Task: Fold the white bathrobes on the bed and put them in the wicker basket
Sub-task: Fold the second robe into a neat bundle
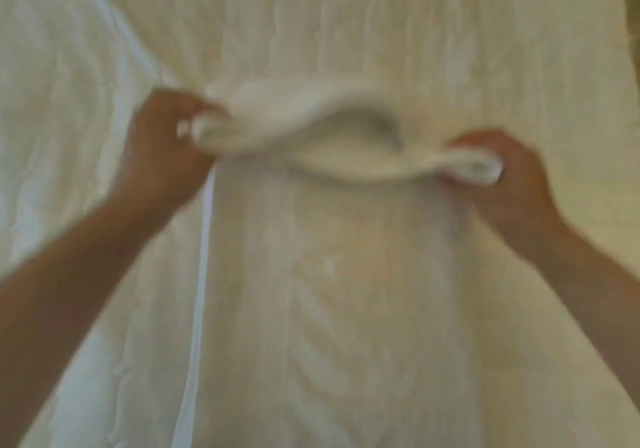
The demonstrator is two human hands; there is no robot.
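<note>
A white bathrobe [332, 274] lies spread lengthwise down the middle of the bed, blurred by motion. My left hand [162, 146] grips a bunched fold of the robe at its left edge. My right hand [502, 177] pinches the same raised fold at the right edge. Between the two hands the fold [311, 129] is lifted off the bed and sags in a loop. The wicker basket is not in view.
White bed linen [52, 136] fills the left side of the view, beside the robe. A cream bed surface [571, 101] runs along the right. A dark sliver [632, 4] shows at the top right edge.
</note>
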